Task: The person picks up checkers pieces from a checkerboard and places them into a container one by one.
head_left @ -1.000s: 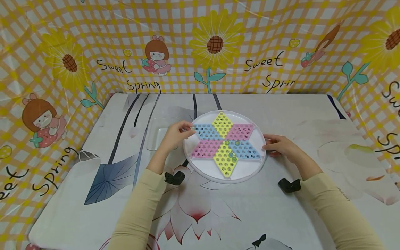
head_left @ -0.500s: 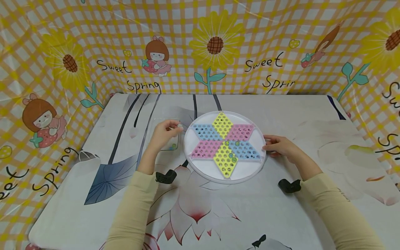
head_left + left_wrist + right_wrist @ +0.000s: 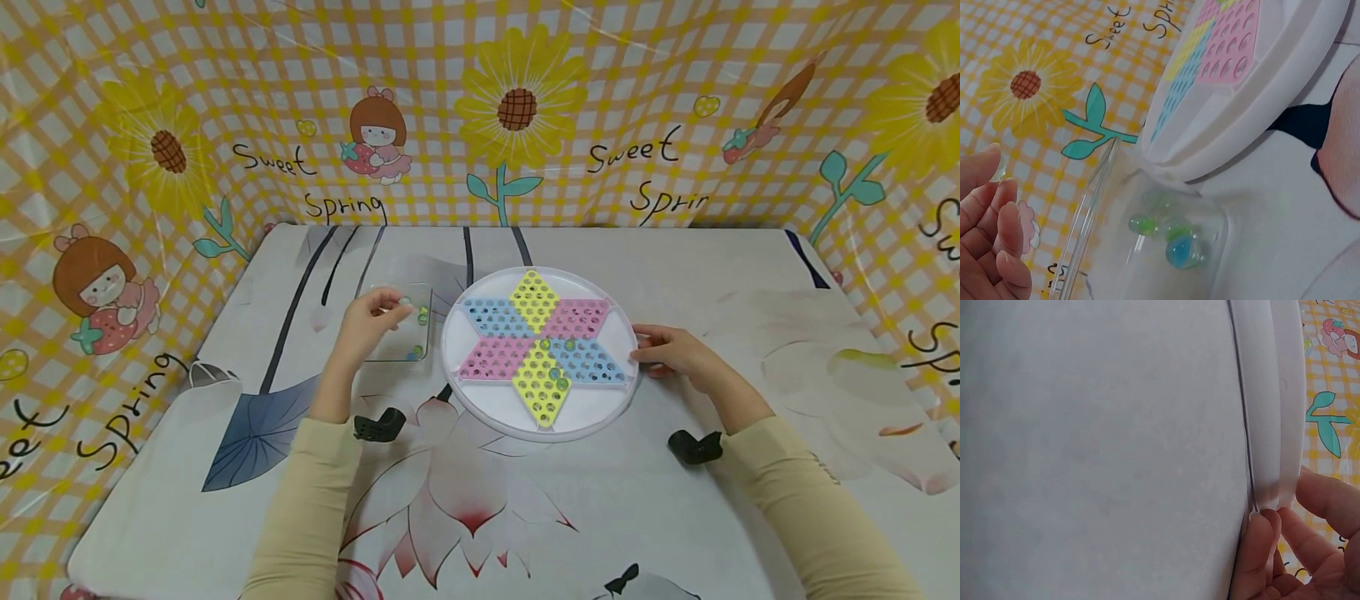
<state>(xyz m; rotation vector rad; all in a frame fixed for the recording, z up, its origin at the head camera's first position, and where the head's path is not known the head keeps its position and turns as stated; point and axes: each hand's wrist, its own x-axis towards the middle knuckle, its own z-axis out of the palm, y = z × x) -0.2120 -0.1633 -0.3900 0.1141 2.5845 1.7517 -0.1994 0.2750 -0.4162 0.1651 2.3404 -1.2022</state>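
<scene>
My left hand (image 3: 365, 323) is over a clear plastic box (image 3: 431, 333) at the board's left, pinching a clear glass marble (image 3: 1000, 170) between thumb and fingertips. Inside the box lie several green and blue marbles (image 3: 1180, 251), partly seen through its wall. A round white Chinese checkers board (image 3: 480, 408) lies flat on the table, its star in yellow, pink and blue. Several marbles (image 3: 562, 383) sit in holes near its centre and its lower yellow point. At the board's right side, my right hand (image 3: 675, 354) holds the rim (image 3: 1266, 425) with thumb and fingers.
A white cloth (image 3: 600, 517) printed with lotus flowers covers the table. Behind and at both sides hangs a yellow checked curtain (image 3: 435, 150) with sunflowers. At the left edge is a small grey-white looped item (image 3: 213, 377). Black wrist mounts (image 3: 381, 425) sit on both wrists.
My left hand has moved left, from the board's upper left blue section to over the box, with the marble between its fingers. More of the box shows. The right hand stays at the rim.
</scene>
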